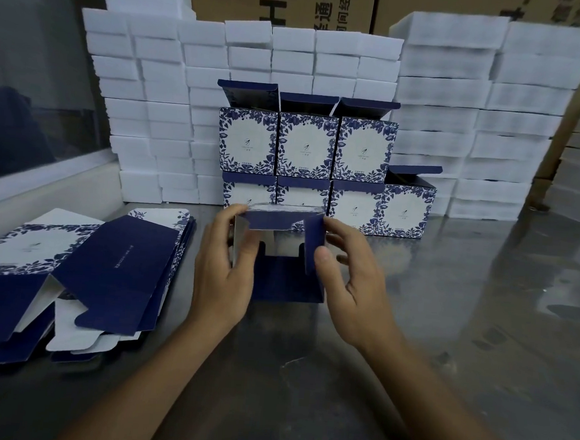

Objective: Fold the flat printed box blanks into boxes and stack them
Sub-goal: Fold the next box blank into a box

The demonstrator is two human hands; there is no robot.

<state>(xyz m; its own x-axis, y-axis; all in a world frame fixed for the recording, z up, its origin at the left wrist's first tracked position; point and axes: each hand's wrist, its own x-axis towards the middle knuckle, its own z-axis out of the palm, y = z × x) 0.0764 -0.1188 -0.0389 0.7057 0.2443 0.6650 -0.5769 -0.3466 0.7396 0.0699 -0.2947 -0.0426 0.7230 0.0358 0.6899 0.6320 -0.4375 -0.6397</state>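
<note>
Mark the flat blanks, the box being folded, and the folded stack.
flat blanks (117,269), head view, blue top panel
box being folded (287,281), head view, blue lower panel
folded stack (306,145), head view, upper middle box front

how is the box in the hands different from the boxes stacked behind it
The box in the hands is half folded, its bottom flaps loose and its white inside showing; the stacked boxes are fully squared up. It is gripped by the left hand and right hand and turned on its side, while the stacked ones stand upright in two rows on the table, flowered fronts facing the camera. Both share the same navy and white printed card.
</note>
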